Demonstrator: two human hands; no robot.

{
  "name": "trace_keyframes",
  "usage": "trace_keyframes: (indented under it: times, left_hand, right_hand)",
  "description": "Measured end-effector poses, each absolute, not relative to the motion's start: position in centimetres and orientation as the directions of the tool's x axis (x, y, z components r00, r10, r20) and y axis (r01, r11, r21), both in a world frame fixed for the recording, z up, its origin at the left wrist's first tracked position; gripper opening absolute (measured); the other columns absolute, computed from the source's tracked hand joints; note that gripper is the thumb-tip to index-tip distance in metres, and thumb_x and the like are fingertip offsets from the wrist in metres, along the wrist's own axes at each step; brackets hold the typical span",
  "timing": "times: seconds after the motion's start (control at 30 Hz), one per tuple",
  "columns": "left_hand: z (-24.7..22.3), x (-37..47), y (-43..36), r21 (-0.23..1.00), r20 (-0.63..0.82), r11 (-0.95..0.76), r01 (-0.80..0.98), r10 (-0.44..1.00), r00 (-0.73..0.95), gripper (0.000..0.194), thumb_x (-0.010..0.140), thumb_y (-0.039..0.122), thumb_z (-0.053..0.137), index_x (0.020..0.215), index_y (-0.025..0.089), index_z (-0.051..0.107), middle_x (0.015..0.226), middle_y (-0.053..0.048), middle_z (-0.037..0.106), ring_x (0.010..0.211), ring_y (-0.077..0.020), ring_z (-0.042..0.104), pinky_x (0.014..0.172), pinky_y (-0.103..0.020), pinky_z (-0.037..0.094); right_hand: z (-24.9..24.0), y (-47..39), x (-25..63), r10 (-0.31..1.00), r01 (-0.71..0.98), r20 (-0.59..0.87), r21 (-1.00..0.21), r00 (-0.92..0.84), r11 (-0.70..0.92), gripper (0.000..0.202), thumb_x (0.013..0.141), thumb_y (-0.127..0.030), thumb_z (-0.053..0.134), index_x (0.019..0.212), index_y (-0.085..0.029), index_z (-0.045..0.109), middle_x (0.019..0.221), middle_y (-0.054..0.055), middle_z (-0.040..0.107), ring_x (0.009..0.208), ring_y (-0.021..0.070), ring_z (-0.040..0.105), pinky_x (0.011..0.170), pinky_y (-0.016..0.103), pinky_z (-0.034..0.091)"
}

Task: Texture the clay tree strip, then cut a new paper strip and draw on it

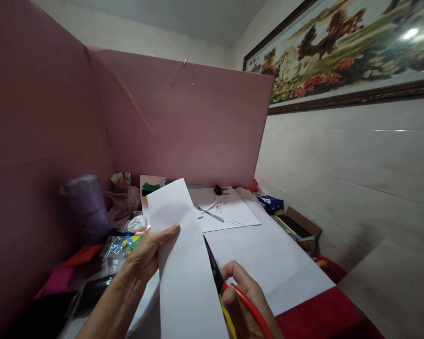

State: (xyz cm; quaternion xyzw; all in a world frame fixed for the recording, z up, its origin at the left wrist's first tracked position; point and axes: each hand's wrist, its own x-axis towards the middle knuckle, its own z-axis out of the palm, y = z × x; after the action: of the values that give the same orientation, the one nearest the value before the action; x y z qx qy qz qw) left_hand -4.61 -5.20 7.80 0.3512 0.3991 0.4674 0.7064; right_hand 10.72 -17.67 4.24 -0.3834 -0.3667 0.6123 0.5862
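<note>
Two hands busy up close. Right hand (247,289) curled around red-and-yellow-handled scissors (216,274), blades at the right edge of the long white paper (185,278); blade gap: can't tell. Left hand (147,252) pinching the paper's opposite edge, thumb on top, probably for steadiness and finger clearance. Paper tilted up before white covering sheet (268,263), likely for blade room. Beyond: slim metal tool (212,215), then pink panel (183,127).

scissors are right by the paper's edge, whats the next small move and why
Probably check that the edge of the white paper sits between the blades before closing the scissors: the left hand grips the sheet, the right hand holds the scissors along its edge, but only one blade shows clearly.
</note>
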Motion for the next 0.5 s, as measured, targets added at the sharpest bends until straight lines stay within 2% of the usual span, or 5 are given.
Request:
trace_keyframes:
  times: [0.07,0.1,0.23,0.37,0.5]
  left_hand:
    - [7.8,-4.6,-5.2,0.871,-0.229,0.312,-0.379,0.941,0.250,0.069,0.057,0.015,0.082,0.122,0.010,0.059,0.076,-0.009,0.076,0.063,-0.0269,0.072,0.058,-0.032,0.058]
    - [7.8,-4.7,-5.2,0.872,-0.228,0.311,-0.377,0.941,0.249,0.069,0.057,0.015,0.083,0.122,0.010,0.059,0.076,-0.009,0.076,0.063,-0.0271,0.072,0.058,-0.032,0.058]
    - [8.1,-4.6,-5.4,0.881,-0.225,0.308,-0.358,0.940,0.256,0.066,0.058,0.015,0.083,0.119,0.011,0.060,0.075,-0.008,0.076,0.059,-0.0259,0.070,0.057,-0.033,0.058]
    - [8.4,-4.6,-5.6,0.886,-0.223,0.300,-0.353,0.944,0.242,0.058,0.057,0.014,0.083,0.112,0.012,0.063,0.073,-0.006,0.076,0.054,-0.0233,0.069,0.055,-0.031,0.057]
    - [8.2,-4.6,-5.4,0.880,-0.238,0.313,-0.357,0.942,0.239,0.052,0.056,0.014,0.083,0.104,0.011,0.063,0.070,-0.007,0.075,0.053,-0.0227,0.068,0.053,-0.031,0.057]
  right_hand:
    - [3.9,-17.4,10.6,0.998,-0.441,-0.067,-0.895,0.006,-0.057,0.076,0.042,-0.078,0.075,0.075,-0.023,0.036,0.050,-0.009,0.043,0.046,0.0058,0.034,0.045,0.018,0.024]
    - [3.8,-17.4,10.6,0.998,-0.431,-0.067,-0.901,0.013,-0.055,0.076,0.041,-0.079,0.075,0.074,-0.023,0.036,0.050,-0.009,0.042,0.045,0.0055,0.033,0.045,0.018,0.023]
    - [4.1,-18.1,11.1,1.000,-0.355,-0.003,-0.935,-0.009,-0.006,0.065,0.060,-0.075,0.070,0.082,-0.022,0.040,0.053,-0.008,0.045,0.047,0.0051,0.033,0.046,0.018,0.022]
    - [4.6,-18.4,11.5,0.996,-0.309,0.044,-0.951,-0.076,0.018,0.070,0.058,-0.083,0.061,0.083,-0.022,0.038,0.050,-0.011,0.038,0.043,0.0030,0.025,0.044,0.017,0.021]
    - [5.0,-18.3,11.7,0.992,-0.278,0.054,-0.960,-0.112,0.021,0.072,0.058,-0.087,0.054,0.084,-0.022,0.037,0.049,-0.010,0.042,0.039,0.0033,0.029,0.040,0.016,0.025]
